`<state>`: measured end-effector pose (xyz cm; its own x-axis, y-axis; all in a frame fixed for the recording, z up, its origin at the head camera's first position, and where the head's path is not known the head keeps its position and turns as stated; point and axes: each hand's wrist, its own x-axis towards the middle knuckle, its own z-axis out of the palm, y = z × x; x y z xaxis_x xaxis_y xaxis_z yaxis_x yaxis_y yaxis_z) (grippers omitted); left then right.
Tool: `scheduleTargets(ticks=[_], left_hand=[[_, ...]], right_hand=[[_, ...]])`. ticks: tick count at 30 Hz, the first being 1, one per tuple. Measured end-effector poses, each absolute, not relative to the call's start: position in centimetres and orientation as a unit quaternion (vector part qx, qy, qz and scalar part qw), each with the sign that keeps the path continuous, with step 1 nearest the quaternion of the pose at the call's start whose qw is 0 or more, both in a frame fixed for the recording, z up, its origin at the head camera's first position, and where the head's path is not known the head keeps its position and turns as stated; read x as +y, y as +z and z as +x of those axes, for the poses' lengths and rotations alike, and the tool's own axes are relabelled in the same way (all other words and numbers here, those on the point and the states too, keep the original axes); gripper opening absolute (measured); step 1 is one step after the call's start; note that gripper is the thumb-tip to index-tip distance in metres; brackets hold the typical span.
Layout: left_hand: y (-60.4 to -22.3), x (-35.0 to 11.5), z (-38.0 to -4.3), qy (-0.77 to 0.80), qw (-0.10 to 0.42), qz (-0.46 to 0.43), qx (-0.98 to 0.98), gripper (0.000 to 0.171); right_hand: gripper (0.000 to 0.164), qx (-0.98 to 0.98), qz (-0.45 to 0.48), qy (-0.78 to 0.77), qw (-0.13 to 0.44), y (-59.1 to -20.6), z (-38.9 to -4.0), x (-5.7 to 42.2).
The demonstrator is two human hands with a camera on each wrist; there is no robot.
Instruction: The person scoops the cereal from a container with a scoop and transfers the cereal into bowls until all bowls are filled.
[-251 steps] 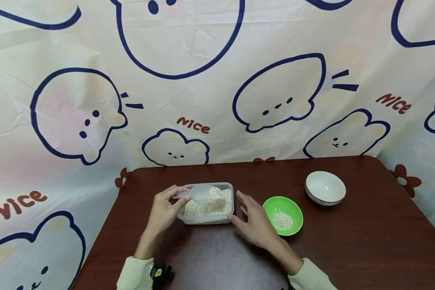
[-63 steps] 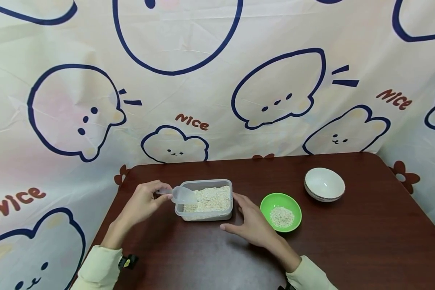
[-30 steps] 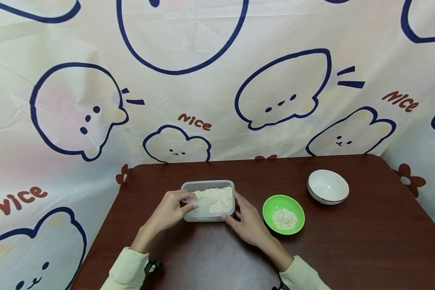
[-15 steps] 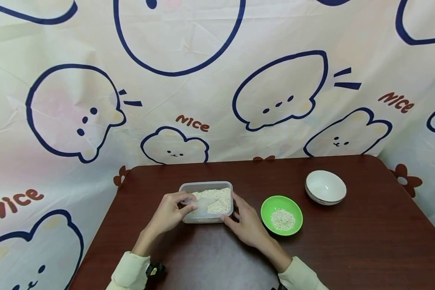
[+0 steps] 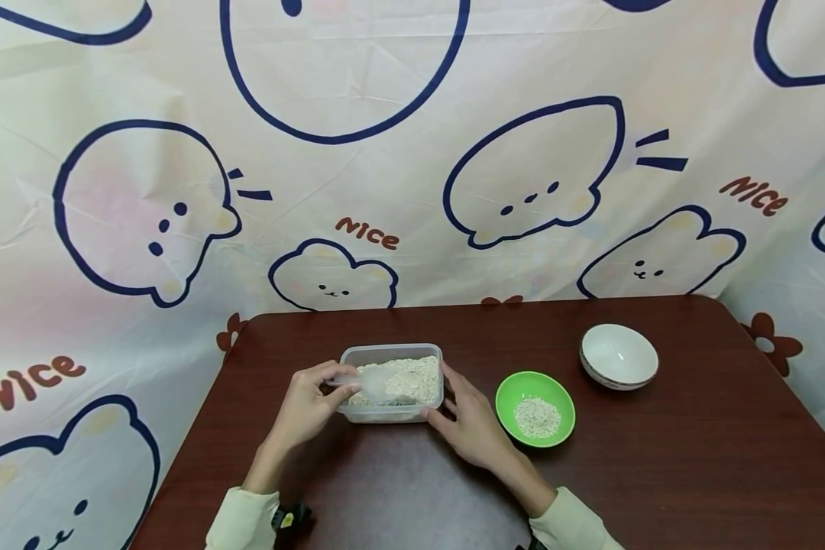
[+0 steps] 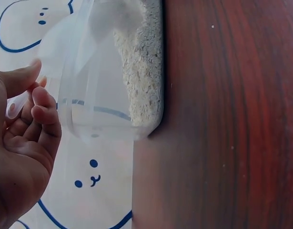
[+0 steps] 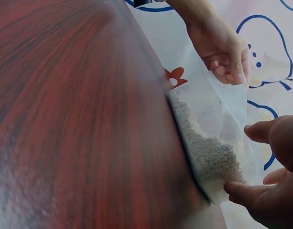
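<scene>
My left hand (image 5: pixel 305 403) pinches the handle of a clear plastic scoop (image 5: pixel 376 383) between thumb and fingers. The scoop's bowl is inside a clear rectangular plastic container (image 5: pixel 392 415), over pale flakes (image 5: pixel 419 378) that look like oats. In the left wrist view the hand (image 6: pixel 29 129) is at the container's left end, with part of the handle hidden in the fingers. At the container's right end, my right hand (image 5: pixel 477 424) holds the near corner, thumb on the front wall and fingers along the side, also visible in the right wrist view.
A green bowl (image 5: pixel 505 412) with a small heap of the same flakes stands right of the right hand. Farther back on the right is a white bowl (image 5: pixel 619 355). All stand on a dark brown table (image 5: pixel 694 458); a printed cloth (image 5: pixel 419 176) hangs behind it.
Over the last two seconds the left hand has moved right and dipped the scoop into the flakes, then drawn it slightly left. The right thumb has come onto the container's front.
</scene>
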<state>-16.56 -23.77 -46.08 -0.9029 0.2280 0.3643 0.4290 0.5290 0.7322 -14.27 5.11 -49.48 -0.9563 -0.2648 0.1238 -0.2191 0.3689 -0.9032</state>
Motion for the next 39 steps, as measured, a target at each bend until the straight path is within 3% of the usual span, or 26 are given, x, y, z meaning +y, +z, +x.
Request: scheduleTargets(ticks=[8, 19, 39], left_hand=[[-46.1, -24.5, -16.4, -0.465, 0.145, -0.180, -0.855, 0.012], [-45.6, -24.5, -16.3, -0.502, 0.146, -0.140, -0.841, 0.010], [-45.0, -20.6, -17.1, -0.552, 0.143, -0.202, -0.796, 0.012]], right_hand=[[0.082, 0.832, -0.146, -0.535, 0.016, -48.7, -14.1, 5.4], [0.080, 0.842, -0.146, -0.520, -0.013, -47.1, -13.4, 6.6], [0.083, 0.890, -0.112, -0.440, -0.044, -45.2, -12.2, 13.1]])
